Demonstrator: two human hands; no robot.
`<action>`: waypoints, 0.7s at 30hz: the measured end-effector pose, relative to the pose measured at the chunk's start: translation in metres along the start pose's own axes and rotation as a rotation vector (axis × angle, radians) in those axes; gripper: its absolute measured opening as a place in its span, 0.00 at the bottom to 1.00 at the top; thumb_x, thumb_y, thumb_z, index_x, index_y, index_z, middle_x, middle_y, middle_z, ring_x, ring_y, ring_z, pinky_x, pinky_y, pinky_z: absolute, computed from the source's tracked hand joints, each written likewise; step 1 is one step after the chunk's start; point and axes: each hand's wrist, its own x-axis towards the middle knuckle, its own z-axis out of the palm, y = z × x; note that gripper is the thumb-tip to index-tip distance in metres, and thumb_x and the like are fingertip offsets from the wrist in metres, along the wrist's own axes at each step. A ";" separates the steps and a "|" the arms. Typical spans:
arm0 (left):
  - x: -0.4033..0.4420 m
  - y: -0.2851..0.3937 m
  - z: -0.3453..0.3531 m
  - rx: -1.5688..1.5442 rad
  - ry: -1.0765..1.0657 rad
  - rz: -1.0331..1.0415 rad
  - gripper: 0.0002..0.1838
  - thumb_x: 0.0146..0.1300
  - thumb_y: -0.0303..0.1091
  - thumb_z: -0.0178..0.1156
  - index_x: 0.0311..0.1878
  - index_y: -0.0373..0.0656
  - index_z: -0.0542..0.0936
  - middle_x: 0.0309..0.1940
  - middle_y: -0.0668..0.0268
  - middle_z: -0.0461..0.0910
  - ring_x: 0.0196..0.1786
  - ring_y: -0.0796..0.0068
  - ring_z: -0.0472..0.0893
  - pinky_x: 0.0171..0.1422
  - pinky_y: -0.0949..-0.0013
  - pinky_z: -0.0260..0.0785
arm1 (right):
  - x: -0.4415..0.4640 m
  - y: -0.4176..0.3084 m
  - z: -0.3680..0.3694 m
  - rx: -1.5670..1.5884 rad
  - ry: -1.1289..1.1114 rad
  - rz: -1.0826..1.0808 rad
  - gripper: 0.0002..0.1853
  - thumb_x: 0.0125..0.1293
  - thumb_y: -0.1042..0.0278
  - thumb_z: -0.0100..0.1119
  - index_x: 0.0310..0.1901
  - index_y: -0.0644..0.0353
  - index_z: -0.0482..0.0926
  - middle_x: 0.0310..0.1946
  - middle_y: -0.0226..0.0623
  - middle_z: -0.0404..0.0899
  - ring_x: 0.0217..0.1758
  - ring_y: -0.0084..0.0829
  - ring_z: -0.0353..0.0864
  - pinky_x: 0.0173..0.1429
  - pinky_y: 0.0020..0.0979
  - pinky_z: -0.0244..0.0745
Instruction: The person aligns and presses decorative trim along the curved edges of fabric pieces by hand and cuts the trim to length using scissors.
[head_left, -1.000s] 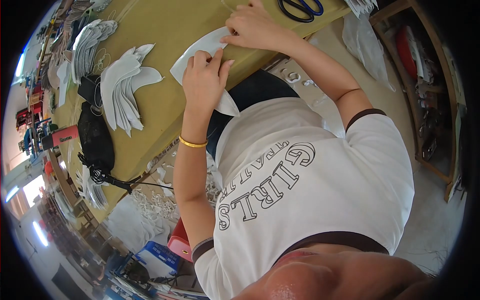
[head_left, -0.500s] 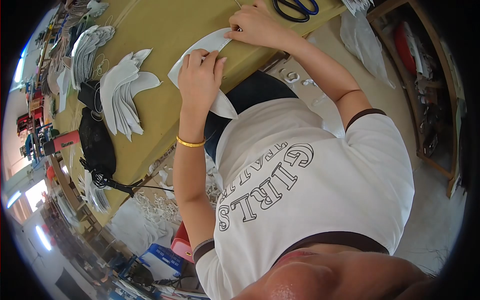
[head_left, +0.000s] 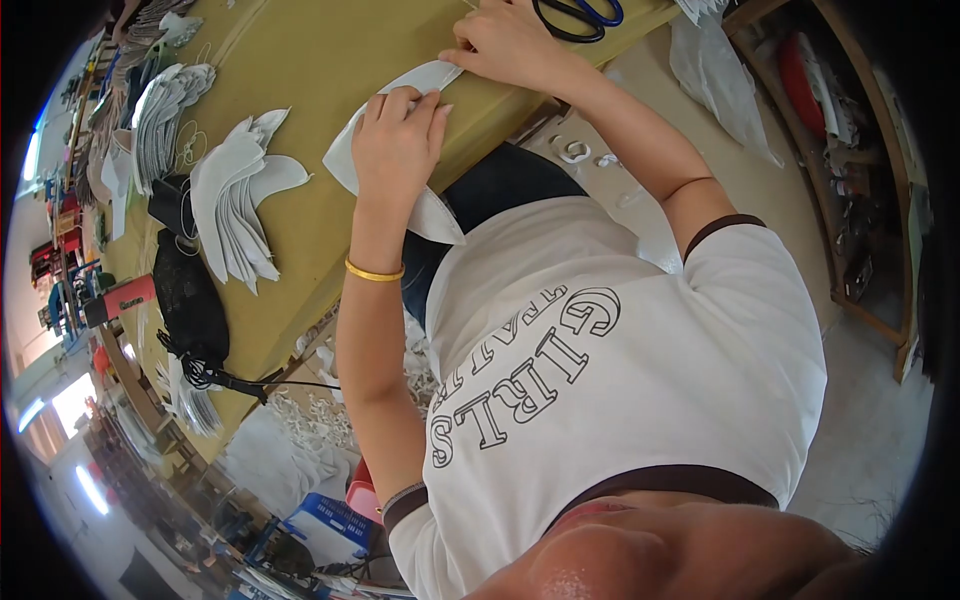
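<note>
My left hand (head_left: 398, 135), with a gold bangle at its wrist, is closed over a curved white piece (head_left: 345, 155) at the table's near edge, fingers bent and pinching it. Part of the piece hangs below this hand towards my lap. My right hand (head_left: 500, 42) has its thumb and fingers closed at the upper right end of the same piece; its fingertips are partly hidden. A stack of white pieces (head_left: 232, 200) lies left of my hands. Beside my right hand are dark-handled scissors (head_left: 572, 20).
More stacked pieces (head_left: 165, 125) lie farther left on the yellow-green table (head_left: 300, 50). A black mesh bag (head_left: 187, 300) with a cord sits near the table's left corner. A wooden shelf (head_left: 870, 310) stands at the right, with a plastic bag (head_left: 715, 85) nearby. Scraps litter the floor.
The table and its items have shifted slightly left in view. Both hands have moved slightly left with the white piece, keeping their hold; my left fingers are a little more bunched.
</note>
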 end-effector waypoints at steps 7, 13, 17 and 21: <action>0.003 0.000 0.003 -0.050 0.015 -0.014 0.08 0.58 0.36 0.69 0.37 0.44 0.87 0.35 0.70 0.79 0.38 0.68 0.79 0.42 0.64 0.73 | -0.002 0.004 0.007 0.007 0.012 -0.020 0.17 0.59 0.50 0.64 0.27 0.57 0.84 0.30 0.40 0.83 0.45 0.40 0.79 0.53 0.45 0.60; 0.007 0.000 0.003 -0.050 -0.009 -0.023 0.08 0.58 0.36 0.69 0.38 0.44 0.87 0.35 0.68 0.79 0.38 0.67 0.79 0.42 0.64 0.73 | -0.003 0.002 0.010 -0.070 0.063 -0.067 0.16 0.58 0.50 0.64 0.28 0.57 0.85 0.29 0.38 0.83 0.44 0.39 0.79 0.53 0.46 0.61; 0.008 0.000 0.009 -0.003 0.002 -0.005 0.10 0.57 0.39 0.69 0.40 0.45 0.87 0.35 0.69 0.78 0.39 0.68 0.79 0.42 0.64 0.74 | -0.004 0.001 0.011 -0.078 0.070 -0.065 0.16 0.57 0.50 0.65 0.27 0.57 0.84 0.28 0.37 0.83 0.43 0.38 0.79 0.53 0.45 0.62; 0.017 0.007 0.006 0.030 -0.048 0.040 0.11 0.57 0.41 0.69 0.40 0.47 0.87 0.35 0.70 0.77 0.40 0.68 0.78 0.40 0.63 0.74 | -0.005 -0.001 0.009 -0.097 0.096 -0.075 0.15 0.56 0.52 0.66 0.27 0.57 0.84 0.28 0.39 0.82 0.43 0.39 0.79 0.53 0.44 0.63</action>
